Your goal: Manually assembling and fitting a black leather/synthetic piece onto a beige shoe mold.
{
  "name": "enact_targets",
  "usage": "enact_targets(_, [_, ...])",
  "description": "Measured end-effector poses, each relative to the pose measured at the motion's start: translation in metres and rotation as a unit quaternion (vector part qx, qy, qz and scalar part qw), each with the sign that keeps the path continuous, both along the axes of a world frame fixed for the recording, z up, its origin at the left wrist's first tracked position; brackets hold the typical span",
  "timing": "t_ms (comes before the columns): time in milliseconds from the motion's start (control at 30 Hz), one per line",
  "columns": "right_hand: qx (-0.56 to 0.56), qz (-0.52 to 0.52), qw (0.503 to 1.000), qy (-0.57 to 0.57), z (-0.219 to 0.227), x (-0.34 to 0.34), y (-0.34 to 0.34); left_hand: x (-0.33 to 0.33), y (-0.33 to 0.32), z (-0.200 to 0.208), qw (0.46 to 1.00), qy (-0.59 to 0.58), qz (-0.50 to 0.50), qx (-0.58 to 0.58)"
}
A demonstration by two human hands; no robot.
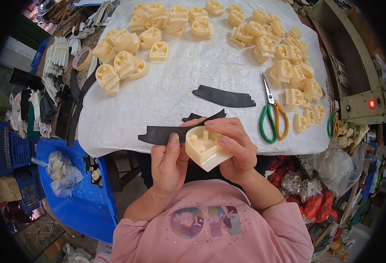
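Note:
Close to the table's near edge, my right hand (pixel 236 147) is closed around a cream plastic shoe heel (pixel 207 154), its hollow, ribbed side turned up. My left hand (pixel 169 162) pinches a black leather-like strip (pixel 155 135) between thumb and fingers, right beside the heel. The strip passes behind the heel, and one pointed end sticks up beyond it; whether it touches the heel's back is hidden. Another black strip (pixel 223 96) lies flat on the white sheet (pixel 158 83) beyond my hands. To its right rest scissors (pixel 269 105) with green and yellow handles, slightly spread.
Many cream heels (pixel 158 52) stand in clusters along the far side and right of the sheet. A metal box (pixel 363 107) with a lit red lamp is at the right. A blue plastic bin (pixel 77 210) stands lower left. Bundled white strips (pixel 58 55) hang at the left.

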State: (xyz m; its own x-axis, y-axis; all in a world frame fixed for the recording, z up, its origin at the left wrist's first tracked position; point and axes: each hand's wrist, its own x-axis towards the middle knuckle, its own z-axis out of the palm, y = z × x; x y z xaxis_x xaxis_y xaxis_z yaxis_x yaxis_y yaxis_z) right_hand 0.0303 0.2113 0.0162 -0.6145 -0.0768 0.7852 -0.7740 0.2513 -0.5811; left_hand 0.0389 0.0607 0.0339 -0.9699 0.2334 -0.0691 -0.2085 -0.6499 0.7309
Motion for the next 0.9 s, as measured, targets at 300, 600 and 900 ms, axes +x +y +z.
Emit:
enact_targets(300, [0.057,-0.055,0.997,0.003,-0.002,-0.001,-0.002,0.007,0.004,0.002,0.998,-0.014,0.015,-0.065])
enact_targets(600, [0.113,-0.119,0.986,-0.009,-0.003,-0.004,0.007,-0.004,-0.009,-0.006,0.982,0.038,0.023,-0.186])
enact_targets(900, [0.366,-0.155,0.906,-0.142,0.034,0.011,0.009,-0.003,-0.005,-0.009,0.963,0.036,0.034,-0.264])
